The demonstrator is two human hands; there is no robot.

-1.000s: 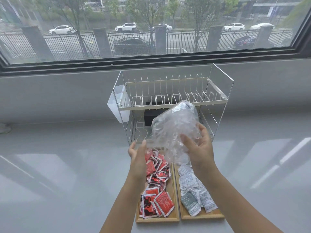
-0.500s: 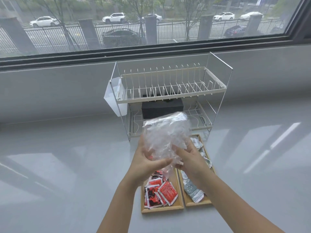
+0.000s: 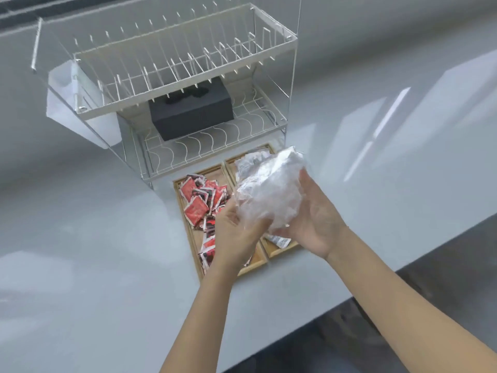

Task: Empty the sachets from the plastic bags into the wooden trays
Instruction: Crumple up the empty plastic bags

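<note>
Right of centre in the frame, a crumpled plastic bag [image 3: 269, 195] is bunched between both hands; the left hand [image 3: 236, 232] clasps its lower left, the right hand [image 3: 314, 222] cups its right side; it hangs above two wooden trays [image 3: 258, 261], red sachets [image 3: 204, 203] left, white sachets [image 3: 250, 164] right.

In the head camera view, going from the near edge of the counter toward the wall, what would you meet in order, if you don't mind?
Hands crumpling the plastic bag → wooden trays of sachets → wire dish rack holding a black box.
</note>
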